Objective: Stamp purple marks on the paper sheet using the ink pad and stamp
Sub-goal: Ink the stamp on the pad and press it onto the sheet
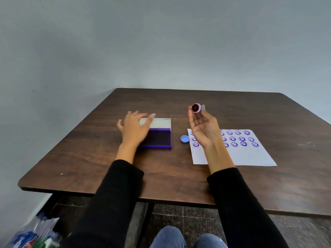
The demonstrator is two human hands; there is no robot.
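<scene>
A small round stamp [196, 108] is held up off the table in the fingertips of my right hand [203, 127], its inked face turned toward me. Below that hand lies the white paper sheet [250, 156], covered in its upper part with several purple smiley marks. The purple ink pad [159, 138] sits open on the table left of the sheet, its grey lid raised at the back. My left hand [133, 128] hovers over the pad's left side with fingers spread, a fingertip near the lid. The stamp's blue cap [184, 138] lies between pad and paper.
The dark wooden table [89, 158] stands against a grey wall. Its front edge runs close to my knees. Plastic bottles and bags [34, 233] lie on the floor at the lower left.
</scene>
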